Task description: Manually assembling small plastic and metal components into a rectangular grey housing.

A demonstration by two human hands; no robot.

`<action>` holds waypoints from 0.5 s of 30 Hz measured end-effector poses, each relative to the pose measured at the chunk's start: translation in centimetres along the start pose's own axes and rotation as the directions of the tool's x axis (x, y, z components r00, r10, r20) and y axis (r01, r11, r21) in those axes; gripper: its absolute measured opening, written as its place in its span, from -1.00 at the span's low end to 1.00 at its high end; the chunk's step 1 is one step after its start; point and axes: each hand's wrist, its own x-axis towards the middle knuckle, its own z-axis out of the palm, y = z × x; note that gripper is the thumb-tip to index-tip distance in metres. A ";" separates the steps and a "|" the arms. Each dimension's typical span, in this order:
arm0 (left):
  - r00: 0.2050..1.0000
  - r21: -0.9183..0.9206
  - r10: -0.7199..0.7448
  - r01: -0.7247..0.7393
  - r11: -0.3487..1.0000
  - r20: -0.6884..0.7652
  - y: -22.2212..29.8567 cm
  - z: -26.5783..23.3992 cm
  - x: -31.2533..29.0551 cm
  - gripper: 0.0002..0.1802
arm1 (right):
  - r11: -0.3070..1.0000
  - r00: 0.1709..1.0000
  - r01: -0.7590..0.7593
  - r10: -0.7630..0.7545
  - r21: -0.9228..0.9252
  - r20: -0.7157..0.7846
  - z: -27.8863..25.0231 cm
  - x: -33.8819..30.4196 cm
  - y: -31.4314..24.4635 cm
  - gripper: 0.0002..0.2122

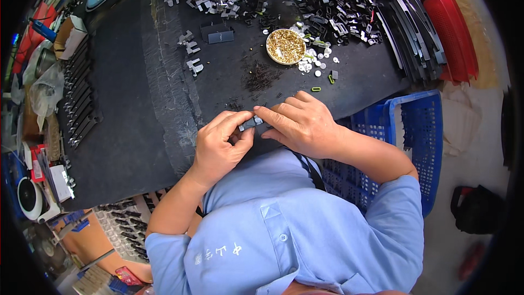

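Small dark-grey rectangular part (251,123): was clamped in the fingers of left hand (218,145) and right hand (305,123), near the front edge of the bench (120,93). Looked light and stiff, perhaps slippery if smooth; seemed best pinched at opposite ends.

Both bare forearms angle inward from the near side, the left forearm (180,198) slanting far and to the right, the right forearm (374,150) slanting far and to the left. The left hand (221,142) has its fingers curled, thumb and forefinger set in a pinch. The right hand (301,123), a little farther, shows its back, forefinger stretched left and thumb nearer, the two hands' fingertips close together.
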 end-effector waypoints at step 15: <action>0.993 0.098 0.099 -0.105 0.990 0.067 0.6 0.4 0.2 -0.73 | 0.987 0.990 -0.129 0.133 0.093 -0.044 0.0 -0.2 0.0 -0.73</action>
